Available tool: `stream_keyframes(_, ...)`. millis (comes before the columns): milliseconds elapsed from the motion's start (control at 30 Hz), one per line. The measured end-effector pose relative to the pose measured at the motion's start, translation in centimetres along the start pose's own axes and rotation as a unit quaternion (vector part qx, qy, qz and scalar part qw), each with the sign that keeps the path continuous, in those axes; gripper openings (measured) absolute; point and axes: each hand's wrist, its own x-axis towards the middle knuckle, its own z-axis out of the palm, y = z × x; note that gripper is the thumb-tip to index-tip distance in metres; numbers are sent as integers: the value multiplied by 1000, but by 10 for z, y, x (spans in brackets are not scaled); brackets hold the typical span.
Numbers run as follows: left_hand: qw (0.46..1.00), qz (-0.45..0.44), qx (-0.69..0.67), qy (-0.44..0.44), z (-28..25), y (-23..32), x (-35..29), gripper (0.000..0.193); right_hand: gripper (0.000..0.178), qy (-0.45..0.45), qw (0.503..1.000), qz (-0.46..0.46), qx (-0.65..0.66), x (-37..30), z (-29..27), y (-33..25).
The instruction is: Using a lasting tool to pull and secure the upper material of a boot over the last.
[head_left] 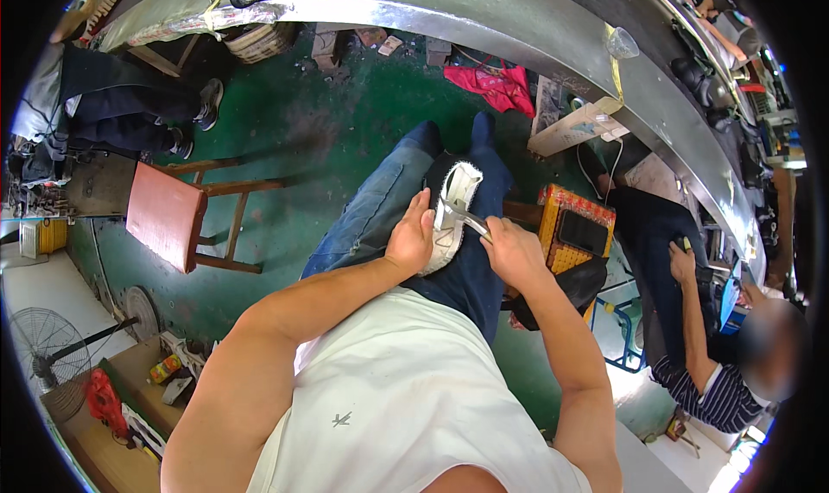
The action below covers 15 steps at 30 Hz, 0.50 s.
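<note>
A shoe point(446, 249) with a pale sole side and a dark upper rests across my lap, its pale underside turned up. My left hand point(411, 237) grips the shoe along its left side, fingers pressed together against it. In my right hand point(515, 249) are metal pincers point(467, 217), closed in my fist by the handles. Their head meets the pale underside near the middle of the shoe. Whether the jaws bite on the shoe's edge is too small to tell.
A red-topped wooden stool point(164, 217) stands at the left. On my right, a phone point(584, 232) lies on an orange woven seat point(553, 234). A long metal-edged bench point(432, 14) curves across the far side. A co-worker in a striped shirt point(721, 398) sits at the right.
</note>
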Motion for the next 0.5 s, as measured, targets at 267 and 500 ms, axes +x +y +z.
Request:
stream_keyframes(267, 980, 51, 117, -155, -28, 35, 4, 54, 23, 16, 986, 45, 160, -29, 42, 41)
stream_keyframes(500, 926, 9, 240, -292, -41, 56, 32, 59, 32, -237, 863, 137, 424, -20, -42, 56)
